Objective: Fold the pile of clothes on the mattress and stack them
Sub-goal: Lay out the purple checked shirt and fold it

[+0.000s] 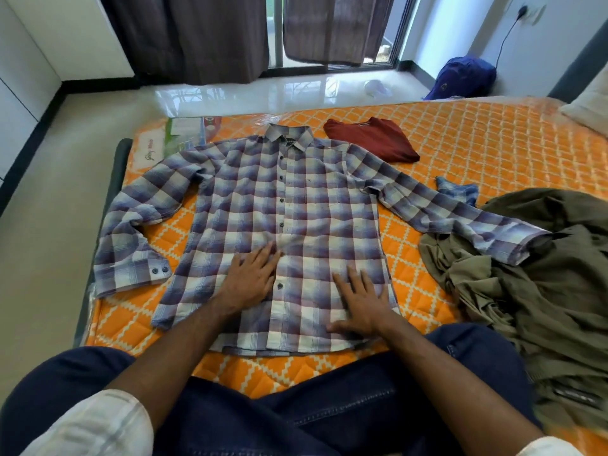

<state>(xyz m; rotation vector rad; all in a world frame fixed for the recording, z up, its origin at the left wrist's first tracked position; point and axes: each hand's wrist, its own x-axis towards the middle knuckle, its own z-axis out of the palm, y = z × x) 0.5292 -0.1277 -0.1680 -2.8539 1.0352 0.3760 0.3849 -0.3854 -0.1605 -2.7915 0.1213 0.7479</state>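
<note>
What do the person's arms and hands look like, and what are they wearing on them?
Both forearms are bare, with white sleeves rolled or pushed up near the elbows: the left sleeve shows a faint woven check, and only a corner of the right sleeve is in view. The left hand and right hand are bare; no gloves, rings or watch are visible. The person also wears dark blue jeans.
</note>
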